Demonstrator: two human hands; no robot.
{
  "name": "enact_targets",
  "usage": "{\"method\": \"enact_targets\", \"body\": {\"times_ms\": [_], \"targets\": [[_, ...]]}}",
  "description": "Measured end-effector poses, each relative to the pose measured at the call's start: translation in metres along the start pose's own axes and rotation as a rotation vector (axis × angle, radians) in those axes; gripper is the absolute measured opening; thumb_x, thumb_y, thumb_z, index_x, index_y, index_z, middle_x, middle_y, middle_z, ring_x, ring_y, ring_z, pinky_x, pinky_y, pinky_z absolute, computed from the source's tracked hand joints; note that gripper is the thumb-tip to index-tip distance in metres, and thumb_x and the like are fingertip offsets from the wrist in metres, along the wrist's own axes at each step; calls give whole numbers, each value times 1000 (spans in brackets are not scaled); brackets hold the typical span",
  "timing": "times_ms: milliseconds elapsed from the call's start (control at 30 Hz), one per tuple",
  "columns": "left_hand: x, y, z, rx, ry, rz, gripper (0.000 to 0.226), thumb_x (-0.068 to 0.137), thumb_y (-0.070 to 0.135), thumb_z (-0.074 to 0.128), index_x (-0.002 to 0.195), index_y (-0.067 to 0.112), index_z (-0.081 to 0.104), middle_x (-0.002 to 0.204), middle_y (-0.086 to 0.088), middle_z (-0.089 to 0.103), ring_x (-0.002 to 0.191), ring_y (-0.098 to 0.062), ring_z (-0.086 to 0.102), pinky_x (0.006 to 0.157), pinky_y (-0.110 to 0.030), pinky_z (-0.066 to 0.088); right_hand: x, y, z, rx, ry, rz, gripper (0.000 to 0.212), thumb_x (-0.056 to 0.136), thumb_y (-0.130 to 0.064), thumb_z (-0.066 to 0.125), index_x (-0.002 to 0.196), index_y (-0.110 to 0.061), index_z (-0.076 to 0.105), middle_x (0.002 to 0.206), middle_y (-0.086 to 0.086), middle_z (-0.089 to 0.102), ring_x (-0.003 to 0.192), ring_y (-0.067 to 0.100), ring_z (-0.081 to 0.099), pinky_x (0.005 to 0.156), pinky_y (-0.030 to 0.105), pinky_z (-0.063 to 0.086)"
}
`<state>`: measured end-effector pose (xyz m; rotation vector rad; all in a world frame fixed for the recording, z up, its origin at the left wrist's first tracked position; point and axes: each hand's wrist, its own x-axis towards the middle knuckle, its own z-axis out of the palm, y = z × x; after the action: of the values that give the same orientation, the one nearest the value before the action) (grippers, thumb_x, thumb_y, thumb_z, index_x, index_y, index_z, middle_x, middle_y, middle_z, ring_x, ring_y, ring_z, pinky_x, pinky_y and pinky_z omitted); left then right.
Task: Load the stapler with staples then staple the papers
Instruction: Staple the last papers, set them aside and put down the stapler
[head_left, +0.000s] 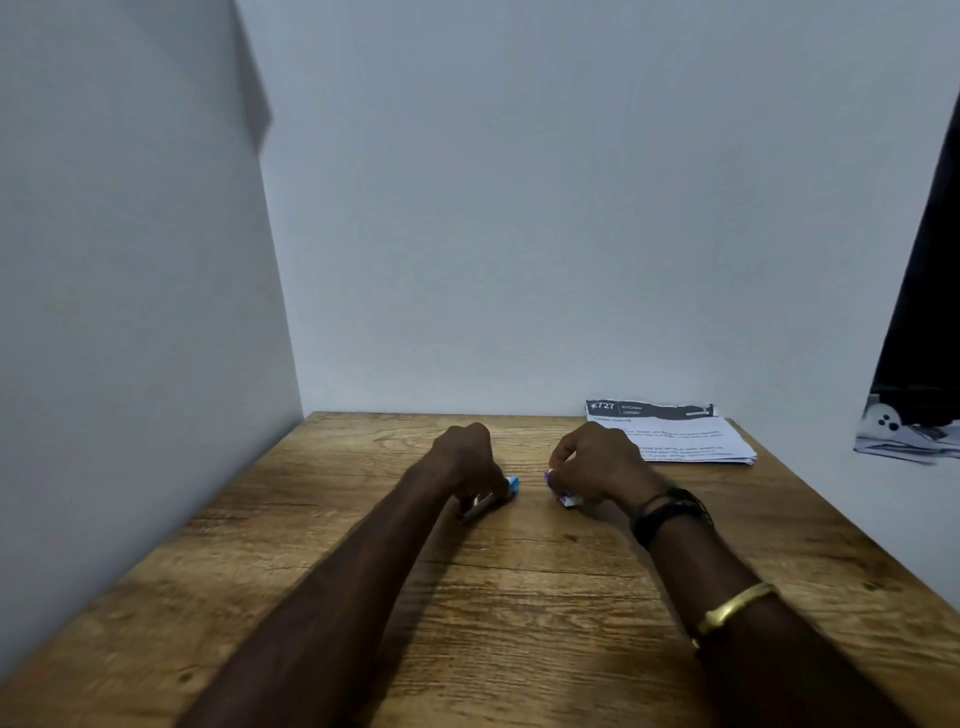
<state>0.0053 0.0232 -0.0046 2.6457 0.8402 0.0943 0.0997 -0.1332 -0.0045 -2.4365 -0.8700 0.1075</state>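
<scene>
My left hand (467, 462) rests on the wooden table (519, 597) with its fingers closed around a small blue stapler (511, 486), of which only the blue end and a metal part show. My right hand (597, 462) sits a short way to the right, closed on a small white and pink staple box (566, 496), mostly hidden under the fingers. A stack of printed papers (691, 439) with a dark header lies flat at the back right of the table, behind my right hand.
White walls close in the table at the left and the back. A dark object (924, 312) hangs at the right edge above some printed sheets (904, 436). A black watch and a gold bangle sit on my right arm.
</scene>
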Motion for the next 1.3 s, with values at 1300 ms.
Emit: {"method": "enact_targets", "body": {"times_ms": [1300], "targets": [[18,2,26,-102,231,-90,54,68,59,80,68,17,46,67,1,52,79,-23,57,58,-28,38,8,7,22,51,97,34,20,74,-29,79,86,-14,80,96,7,78,100,25,70,81,30,55]]}}
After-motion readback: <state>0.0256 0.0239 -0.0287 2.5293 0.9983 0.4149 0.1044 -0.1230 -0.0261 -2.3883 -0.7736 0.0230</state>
